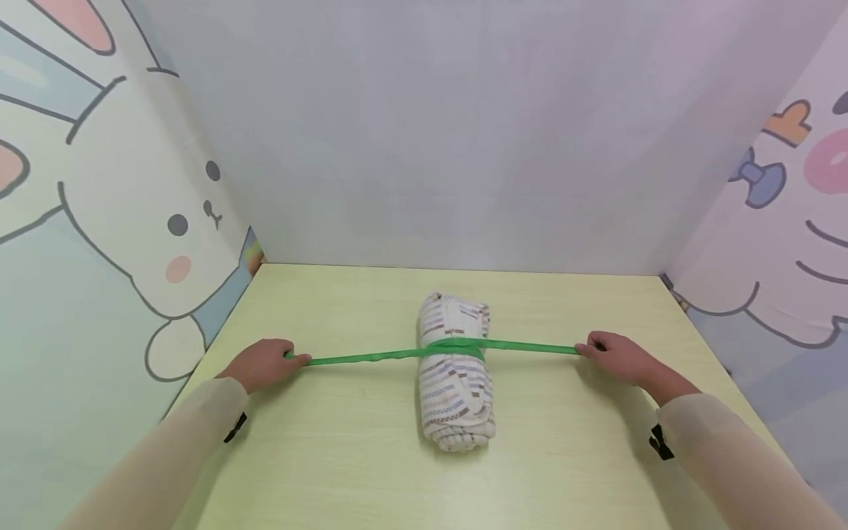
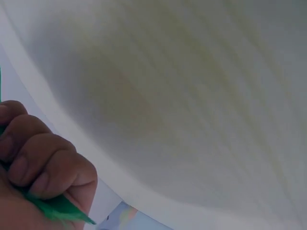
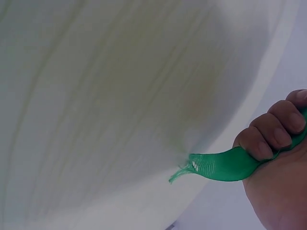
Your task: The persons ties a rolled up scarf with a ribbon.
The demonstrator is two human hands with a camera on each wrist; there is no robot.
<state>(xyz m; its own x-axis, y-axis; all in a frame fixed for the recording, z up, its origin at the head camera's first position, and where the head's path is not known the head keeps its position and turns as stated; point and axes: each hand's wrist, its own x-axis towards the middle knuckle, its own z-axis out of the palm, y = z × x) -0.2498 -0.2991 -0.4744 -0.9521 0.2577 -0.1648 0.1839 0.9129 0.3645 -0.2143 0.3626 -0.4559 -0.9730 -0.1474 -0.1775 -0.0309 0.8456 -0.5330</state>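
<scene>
A rolled towel (image 1: 457, 394), white with a striped pattern, lies lengthwise on the table. Round its middle passes a green ribbon (image 1: 371, 357), crossed on top, its two ends stretched out sideways and nearly straight. My left hand (image 1: 265, 362) grips the left end, with fingers curled over the ribbon (image 2: 60, 209) in the left wrist view. On the other side my right hand (image 1: 616, 355) grips the right end. A frayed tip of the ribbon (image 3: 225, 165) sticks out of that fist in the right wrist view. Neither hand touches the towel.
The pale yellow table (image 1: 344, 471) reaches back to a plain light curtain (image 1: 450, 132). Cartoon-printed panels stand at both sides, a rabbit (image 1: 132, 191) on the left and a white figure (image 1: 795, 243) on the right.
</scene>
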